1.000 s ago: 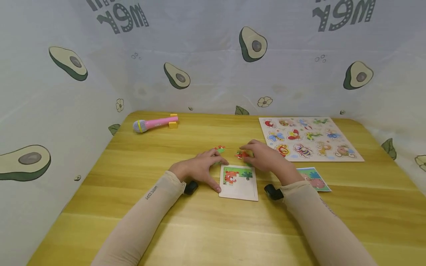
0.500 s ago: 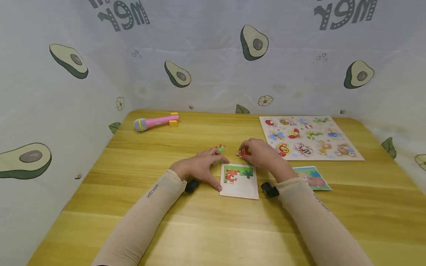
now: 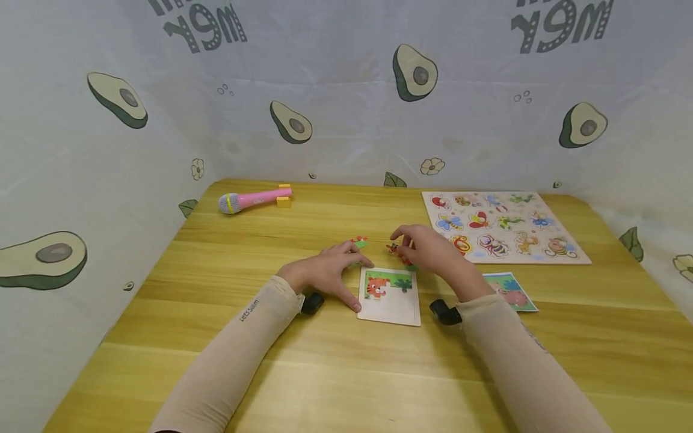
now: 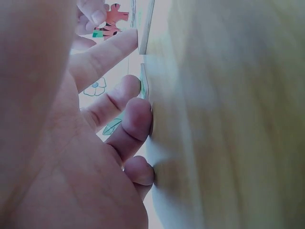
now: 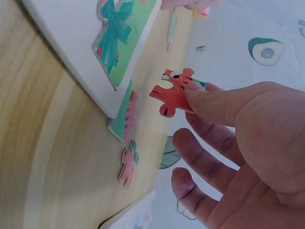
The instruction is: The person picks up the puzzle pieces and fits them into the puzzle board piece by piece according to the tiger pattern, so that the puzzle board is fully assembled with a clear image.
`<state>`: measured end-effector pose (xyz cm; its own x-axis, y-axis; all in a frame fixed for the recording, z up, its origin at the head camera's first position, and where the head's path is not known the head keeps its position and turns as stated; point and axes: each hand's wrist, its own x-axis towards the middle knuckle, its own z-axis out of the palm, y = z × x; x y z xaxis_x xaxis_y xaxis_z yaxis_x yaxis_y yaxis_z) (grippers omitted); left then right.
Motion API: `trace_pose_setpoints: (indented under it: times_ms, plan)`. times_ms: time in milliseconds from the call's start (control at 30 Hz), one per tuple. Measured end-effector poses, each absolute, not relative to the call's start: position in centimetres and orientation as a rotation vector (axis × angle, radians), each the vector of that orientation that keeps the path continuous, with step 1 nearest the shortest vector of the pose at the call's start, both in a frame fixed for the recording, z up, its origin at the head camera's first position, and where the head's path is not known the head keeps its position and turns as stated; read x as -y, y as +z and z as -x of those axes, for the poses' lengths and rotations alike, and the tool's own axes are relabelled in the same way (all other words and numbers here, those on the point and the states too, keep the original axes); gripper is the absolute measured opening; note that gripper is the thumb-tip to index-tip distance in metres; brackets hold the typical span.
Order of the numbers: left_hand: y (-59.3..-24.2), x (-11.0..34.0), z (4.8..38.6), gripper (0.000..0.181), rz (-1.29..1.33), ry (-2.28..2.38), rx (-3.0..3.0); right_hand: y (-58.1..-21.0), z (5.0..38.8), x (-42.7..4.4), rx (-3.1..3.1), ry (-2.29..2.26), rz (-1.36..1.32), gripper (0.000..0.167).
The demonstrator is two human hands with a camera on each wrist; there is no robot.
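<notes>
My right hand pinches an orange jigsaw piece with a printed eye and black stripes between thumb and index finger, raised off the table. Just past the far-left corner of the square puzzle board, my left hand spreads thumb and index finger along the left edge, touching it. A tiger face section and a green leafy section fill the upper part of that board. In the right wrist view, two loose jigsaw pieces lie by the board, one green-edged and one pink.
Another loose piece lies beyond my left hand. A picture card sits to the right, with a large insect puzzle board behind it. A pink toy microphone rests at the back left.
My right hand closed its fingertips on the orange jigsaw piece and lifted it, uncovering pieces beneath. My left hand stayed at the board's edge.
</notes>
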<state>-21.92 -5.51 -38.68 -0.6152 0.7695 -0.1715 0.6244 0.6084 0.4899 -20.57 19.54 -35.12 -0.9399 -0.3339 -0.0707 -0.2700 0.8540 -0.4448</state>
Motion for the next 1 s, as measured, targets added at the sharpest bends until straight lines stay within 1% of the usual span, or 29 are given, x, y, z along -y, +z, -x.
trace_pose_setpoints:
  times_ms: [67,200,700,1000]
  plan:
    - [-38.7,5.5,22.0,0.087,-1.12,0.547,-2.471,-35.2,20.4,-19.7,-2.881,-0.686,0.496,0.024]
    - [-38.7,5.4,22.0,0.088,-1.13,0.54,-2.476,-35.2,20.1,-20.1,-2.892,-0.704,0.528,0.02]
    - [-38.6,5.3,21.9,0.088,-1.123,0.542,-2.477,-35.6,17.3,-20.9,-2.904,-0.792,0.446,0.019]
    - [-38.6,5.4,22.0,0.088,-1.118,0.543,-2.471,-35.8,16.5,-21.1,-2.744,-0.942,0.478,0.018]
